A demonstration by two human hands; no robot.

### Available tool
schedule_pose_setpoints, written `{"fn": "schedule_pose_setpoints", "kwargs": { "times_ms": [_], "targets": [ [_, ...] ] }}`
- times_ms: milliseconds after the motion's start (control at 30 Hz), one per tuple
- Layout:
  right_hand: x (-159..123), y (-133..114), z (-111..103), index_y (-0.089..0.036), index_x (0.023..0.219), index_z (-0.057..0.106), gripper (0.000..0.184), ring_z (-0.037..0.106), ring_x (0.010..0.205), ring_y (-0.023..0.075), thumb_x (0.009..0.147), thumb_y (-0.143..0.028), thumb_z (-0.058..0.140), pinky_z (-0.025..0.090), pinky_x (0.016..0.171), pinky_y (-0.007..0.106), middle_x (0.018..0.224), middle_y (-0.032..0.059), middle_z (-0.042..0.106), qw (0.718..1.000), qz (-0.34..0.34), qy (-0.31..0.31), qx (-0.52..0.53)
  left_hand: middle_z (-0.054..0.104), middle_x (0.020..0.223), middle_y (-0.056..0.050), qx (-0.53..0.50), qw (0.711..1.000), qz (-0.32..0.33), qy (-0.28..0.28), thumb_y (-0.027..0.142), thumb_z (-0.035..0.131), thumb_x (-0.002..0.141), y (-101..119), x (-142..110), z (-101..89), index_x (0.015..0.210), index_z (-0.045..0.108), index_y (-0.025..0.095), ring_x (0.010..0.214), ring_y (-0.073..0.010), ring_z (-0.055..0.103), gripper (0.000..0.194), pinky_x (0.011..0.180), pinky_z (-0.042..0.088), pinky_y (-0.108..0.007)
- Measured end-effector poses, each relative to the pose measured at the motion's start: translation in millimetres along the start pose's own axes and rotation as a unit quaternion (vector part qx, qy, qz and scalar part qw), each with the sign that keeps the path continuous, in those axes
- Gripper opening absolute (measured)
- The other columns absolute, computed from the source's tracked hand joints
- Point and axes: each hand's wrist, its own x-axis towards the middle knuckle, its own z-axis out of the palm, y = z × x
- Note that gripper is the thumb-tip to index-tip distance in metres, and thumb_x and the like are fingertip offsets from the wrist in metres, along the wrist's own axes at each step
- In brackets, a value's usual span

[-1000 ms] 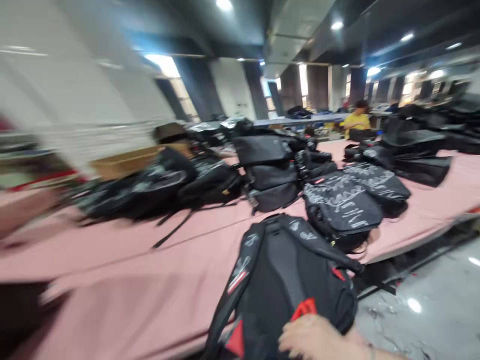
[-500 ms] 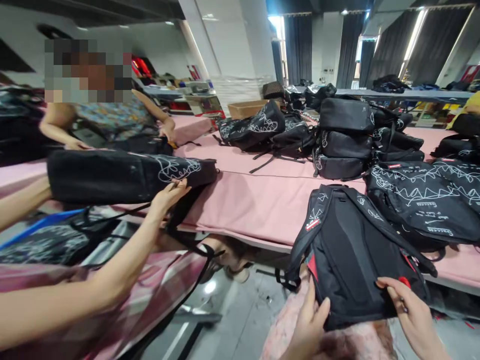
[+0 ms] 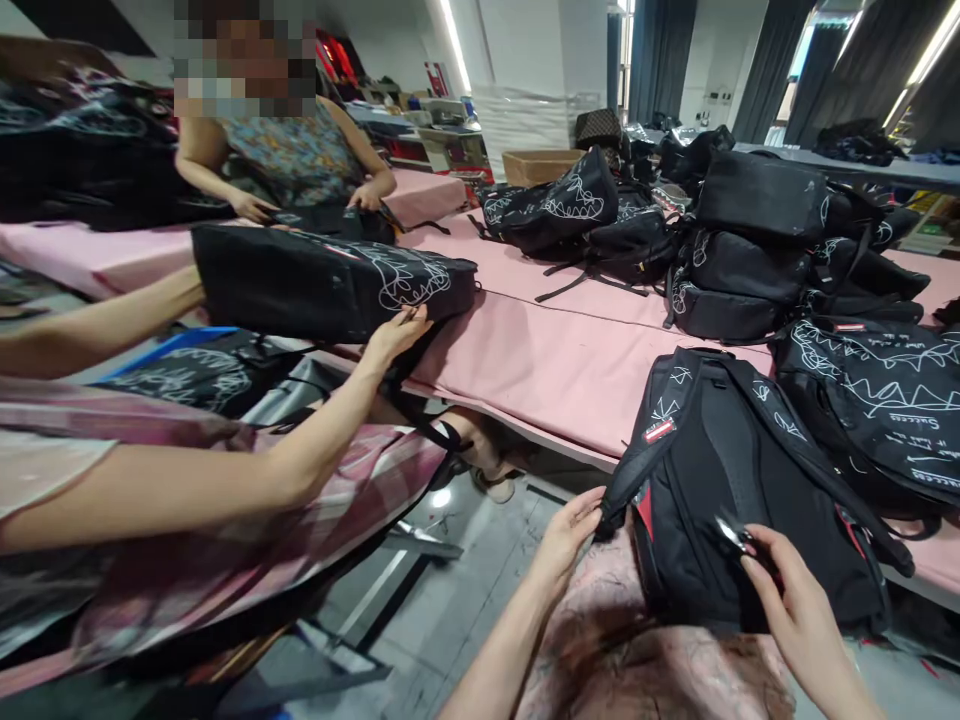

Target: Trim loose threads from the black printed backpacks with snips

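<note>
A: Left hand (image 3: pixel 568 535); state and contact?
B: Thumb and fingers nearly closed; they pinch the lower part of a black shoulder strap (image 3: pixel 637 465), at the side of the black backpack (image 3: pixel 739 480).
A: Right hand (image 3: pixel 791 595)?
B: Fingers curled, little opening between thumb and forefinger; they grip small metal snips (image 3: pixel 731 535), blades pointing up and to the left, over the back panel; whether the blades touch the cloth, cannot tell.
A: Position of the backpack?
B: At the near edge of the pink table (image 3: pixel 540 345), back panel and straps facing up; its lower end reaches toward the wearer, above pink patterned cloth (image 3: pixel 592 610); a red-and-white label (image 3: pixel 660 430) sits on the left-hand strap.
A: Surroundings?
B: Right of it, a black bag with white lettering (image 3: pixel 892 400); beyond, stacked black bags (image 3: pixel 757 195); farther left, more black bags with white line drawings (image 3: pixel 577 205), a cardboard box (image 3: pixel 540 165) just behind them.
A: Other people?
B: Two; at the left, a co-worker's hand (image 3: pixel 397 335) touches a long black bag (image 3: pixel 300 285), the other arm reaching its far end; across the table, a person in a patterned top (image 3: pixel 292 155) has both hands at dark material.
</note>
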Motion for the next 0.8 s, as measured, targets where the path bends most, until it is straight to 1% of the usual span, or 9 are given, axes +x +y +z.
{"fn": "schedule_pose_setpoints", "kwargs": {
  "times_ms": [67,100,167,233,333,433,600,800],
  "targets": [
    [6.2,-16.4,2.3,-0.021,0.111,0.050,0.024,0.055,0.100,0.0168,0.090,-0.031,0.042,0.046,0.084,0.027,0.108,0.0070,0.056,0.998,-0.049,-0.008,0.034,0.063,0.092,-0.010,-0.010,0.998,0.029,-0.054,0.032,0.074,0.060,14.5,-12.0,11.4,0.108,0.059,0.013,0.084,-0.0188,0.058,0.054,0.076,0.043,-0.028],
    [8.8,-23.7,3.1,-0.021,0.112,0.051,0.024,0.055,0.101,0.0170,0.090,-0.028,0.043,0.046,0.084,0.027,0.108,0.0072,0.056,0.996,-0.070,-0.013,0.050,0.062,0.087,-0.007,-0.012,0.996,0.047,-0.071,0.030,0.073,0.062,21.9,-19.9,18.1,0.109,0.057,0.014,0.080,-0.0166,0.057,0.052,0.074,0.043,-0.026],
    [13.4,-35.3,4.3,-0.022,0.115,0.051,0.026,0.055,0.101,0.0171,0.090,-0.023,0.043,0.047,0.084,0.027,0.110,0.0076,0.056,0.992,-0.103,-0.014,0.067,0.059,0.082,-0.004,-0.013,0.996,0.060,-0.065,0.025,0.072,0.063,35.2,-35.7,32.0,0.108,0.056,0.015,0.077,-0.0140,0.056,0.048,0.072,0.042,-0.023],
    [17.4,-41.8,6.0,-0.022,0.120,0.049,0.031,0.055,0.100,0.0176,0.090,-0.020,0.042,0.047,0.083,0.029,0.110,0.0084,0.056,0.989,-0.135,-0.007,0.058,0.059,0.082,-0.004,-0.009,0.998,0.050,-0.042,0.023,0.071,0.062,44.8,-47.5,44.1,0.105,0.056,0.014,0.078,-0.0138,0.055,0.046,0.073,0.042,-0.023],
    [22.8,-43.7,9.5,-0.020,0.125,0.046,0.036,0.055,0.099,0.0202,0.090,-0.016,0.042,0.046,0.085,0.035,0.109,0.0105,0.057,0.981,-0.192,0.011,0.020,0.059,0.083,-0.004,0.010,0.999,0.045,-0.019,0.022,0.069,0.063,51.0,-55.4,55.1,0.102,0.056,0.014,0.081,-0.0147,0.055,0.042,0.076,0.043,-0.025],
    [27.9,-42.4,12.8,-0.020,0.126,0.045,0.037,0.056,0.096,0.0199,0.089,-0.013,0.043,0.044,0.084,0.037,0.105,0.0092,0.059,0.974,-0.228,0.012,0.003,0.059,0.084,-0.005,0.043,0.996,0.070,-0.022,0.022,0.067,0.066,50.1,-57.0,58.4,0.105,0.054,0.014,0.085,-0.0161,0.055,0.041,0.081,0.042,-0.027],
    [34.5,-43.6,15.4,-0.020,0.126,0.043,0.037,0.055,0.094,0.0184,0.090,-0.011,0.041,0.044,0.082,0.037,0.102,0.0082,0.060,0.969,-0.246,-0.012,0.018,0.058,0.091,-0.007,0.082,0.991,0.097,-0.049,0.026,0.065,0.072,44.2,-58.8,59.3,0.111,0.051,0.015,0.091,-0.0179,0.054,0.042,0.087,0.041,-0.030],
    [38.5,-42.2,13.8,-0.018,0.122,0.046,0.033,0.056,0.093,0.0188,0.091,-0.012,0.040,0.046,0.082,0.037,0.100,0.0099,0.060,0.966,-0.258,-0.020,0.000,0.059,0.091,-0.008,0.124,0.985,0.114,-0.041,0.028,0.065,0.073,41.6,-59.4,57.8,0.109,0.053,0.015,0.086,-0.0178,0.055,0.041,0.079,0.044,-0.028]
  ]
}}
